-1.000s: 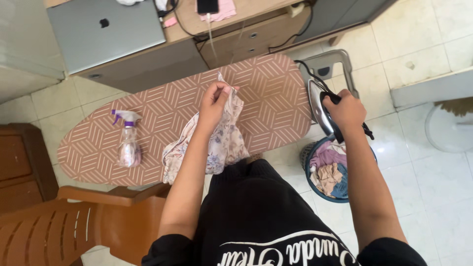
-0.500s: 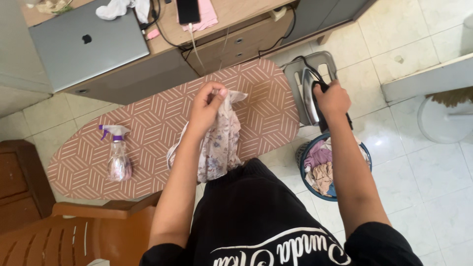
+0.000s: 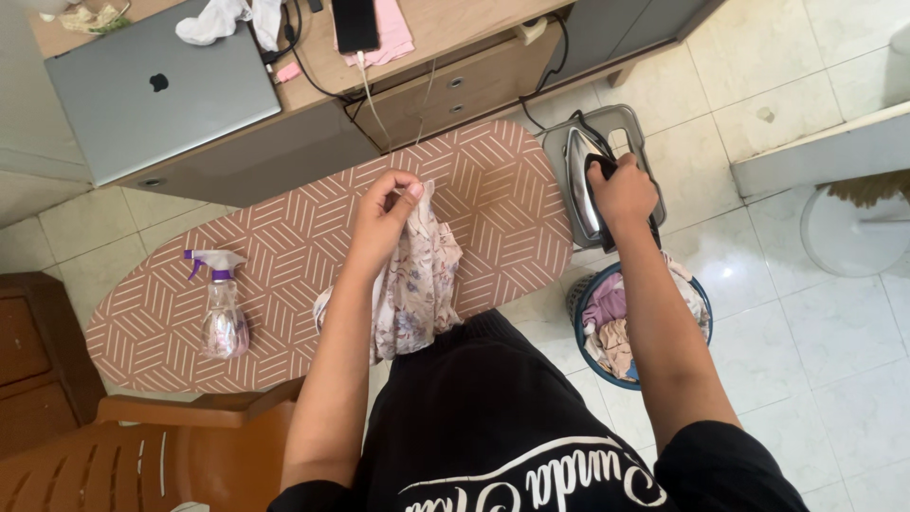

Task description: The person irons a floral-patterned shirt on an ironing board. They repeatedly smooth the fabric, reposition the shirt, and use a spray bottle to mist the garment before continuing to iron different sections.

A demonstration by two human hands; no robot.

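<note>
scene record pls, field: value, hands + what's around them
left hand: left hand lifts floral cloth above ironing board
right hand: right hand grips iron handle at metal rest
on board: spray bottle, upright
below right arm: laundry basket with clothes
behind board: desk, laptop, phone

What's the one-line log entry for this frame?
left hand: holds floral cloth over ironing board | right hand: grips iron on metal rest
</note>
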